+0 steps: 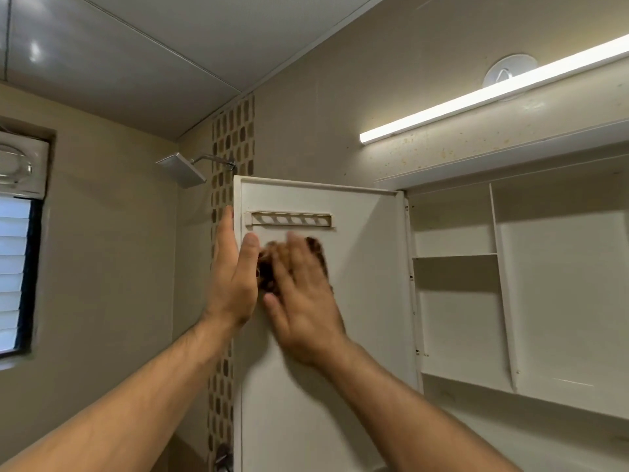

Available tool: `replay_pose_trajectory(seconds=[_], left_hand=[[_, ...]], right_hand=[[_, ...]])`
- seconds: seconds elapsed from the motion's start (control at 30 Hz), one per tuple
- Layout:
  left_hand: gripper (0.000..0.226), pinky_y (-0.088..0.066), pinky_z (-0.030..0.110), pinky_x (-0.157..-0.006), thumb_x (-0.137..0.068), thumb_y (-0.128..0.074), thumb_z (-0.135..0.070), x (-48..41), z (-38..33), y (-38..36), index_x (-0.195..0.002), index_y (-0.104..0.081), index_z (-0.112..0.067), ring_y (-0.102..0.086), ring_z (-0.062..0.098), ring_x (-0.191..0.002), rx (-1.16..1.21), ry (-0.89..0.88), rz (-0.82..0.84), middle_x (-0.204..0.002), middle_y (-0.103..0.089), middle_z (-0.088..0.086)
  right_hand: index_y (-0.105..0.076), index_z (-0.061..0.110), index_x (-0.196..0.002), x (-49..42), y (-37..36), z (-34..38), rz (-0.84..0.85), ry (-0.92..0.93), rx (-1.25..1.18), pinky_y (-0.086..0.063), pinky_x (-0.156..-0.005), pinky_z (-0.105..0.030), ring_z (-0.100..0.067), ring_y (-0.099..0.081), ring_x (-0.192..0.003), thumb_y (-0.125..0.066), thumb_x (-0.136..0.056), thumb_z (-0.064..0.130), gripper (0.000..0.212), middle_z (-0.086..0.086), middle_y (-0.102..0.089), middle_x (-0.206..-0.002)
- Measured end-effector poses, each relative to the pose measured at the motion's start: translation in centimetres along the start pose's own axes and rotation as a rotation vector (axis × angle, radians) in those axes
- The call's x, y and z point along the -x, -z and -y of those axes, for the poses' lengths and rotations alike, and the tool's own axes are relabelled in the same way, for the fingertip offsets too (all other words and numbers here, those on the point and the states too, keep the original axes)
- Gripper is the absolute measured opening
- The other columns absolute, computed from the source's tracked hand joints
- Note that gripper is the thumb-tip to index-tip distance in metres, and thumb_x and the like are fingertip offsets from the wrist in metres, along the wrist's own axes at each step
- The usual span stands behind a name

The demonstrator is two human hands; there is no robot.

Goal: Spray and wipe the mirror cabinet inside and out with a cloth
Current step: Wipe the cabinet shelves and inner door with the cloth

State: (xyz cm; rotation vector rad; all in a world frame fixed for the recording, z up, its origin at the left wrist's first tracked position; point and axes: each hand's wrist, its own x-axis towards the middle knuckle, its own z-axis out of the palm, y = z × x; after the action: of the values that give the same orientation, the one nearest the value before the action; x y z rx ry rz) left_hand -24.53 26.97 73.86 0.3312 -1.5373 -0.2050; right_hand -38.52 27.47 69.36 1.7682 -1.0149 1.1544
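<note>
Currently the mirror cabinet (456,233) stands open, its door (360,301) swung out to the left with the inner face toward the camera. The right hand (303,301), motion-blurred, lies flat with spread, straight fingers and presses a dark brown cloth (266,275) against the door's inner face, just below the slotted holder rail (289,219). The left hand (231,277) braces the door's free edge: fingers straight beyond the edge, thumb laid on the inner face beside the cloth.
</note>
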Motion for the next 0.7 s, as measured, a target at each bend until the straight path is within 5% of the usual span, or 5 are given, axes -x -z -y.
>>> replay_pose_trajectory(seconds=[0.13, 0.3, 0.43, 0.6, 0.7], left_hand=[[0.08, -0.019, 0.044, -0.129, -0.097, -0.032, -0.068, 0.0, 0.7, 0.1, -0.164, -0.011, -0.029, -0.021, 0.005, -0.155, 0.029, 0.024, 0.031, -0.171, -0.02, -0.009], [0.087, -0.019, 0.042, -0.129, -0.092, -0.033, -0.075, -0.4, 1.5, -0.3, -0.165, -0.018, -0.028, -0.025, 0.003, -0.153, 0.211, 0.141, -0.042, -0.17, -0.023, -0.011], [0.062, -0.031, 0.048, -0.124, -0.111, -0.017, -0.049, -0.3, 1.1, -0.1, -0.159, -0.036, -0.016, -0.047, 0.023, -0.145, 0.488, 0.152, 0.052, -0.155, -0.051, 0.01], [0.067, -0.045, 0.043, -0.114, -0.11, -0.009, -0.053, 1.0, 0.8, 0.5, -0.155, -0.041, -0.015, -0.057, 0.028, -0.136, 0.588, 0.265, 0.085, -0.147, -0.059, 0.012], [0.067, -0.046, 0.047, -0.113, -0.107, -0.011, -0.052, 1.5, 0.3, 0.2, -0.152, -0.043, -0.014, -0.057, 0.028, -0.135, 0.508, 0.219, 0.131, -0.145, -0.061, 0.011]], right_hand=[[-0.034, 0.027, -0.161, 4.3, 0.3, -3.2, -0.043, 0.163, 0.019, -0.009, -0.127, -0.061, -0.029, -0.005, -0.161, -0.042, -0.106, 0.039, 0.057, -0.008, -0.011, -0.174], [0.002, 0.018, -0.166, -2.5, 1.1, -2.2, -0.209, -0.847, -0.208, 0.02, -0.125, -0.044, -0.029, 0.024, -0.157, -0.028, -0.108, 0.051, 0.074, -0.012, 0.025, -0.17], [0.006, 0.015, -0.165, -3.1, -1.5, 3.7, -0.118, -0.311, -0.05, 0.008, -0.129, -0.046, -0.029, 0.021, -0.158, -0.022, -0.106, 0.054, 0.076, -0.016, 0.021, -0.17], [-0.033, 0.011, -0.161, 3.7, -0.1, -0.8, 0.061, 0.342, 0.04, -0.015, -0.127, -0.056, -0.029, -0.01, -0.16, -0.049, -0.106, 0.036, 0.063, -0.015, -0.018, -0.171], [-0.039, 0.015, -0.159, 3.9, 1.6, -4.7, -0.004, 0.091, 0.069, -0.012, -0.124, -0.064, -0.03, -0.01, -0.16, -0.051, -0.102, 0.034, 0.061, -0.015, -0.023, -0.17]])
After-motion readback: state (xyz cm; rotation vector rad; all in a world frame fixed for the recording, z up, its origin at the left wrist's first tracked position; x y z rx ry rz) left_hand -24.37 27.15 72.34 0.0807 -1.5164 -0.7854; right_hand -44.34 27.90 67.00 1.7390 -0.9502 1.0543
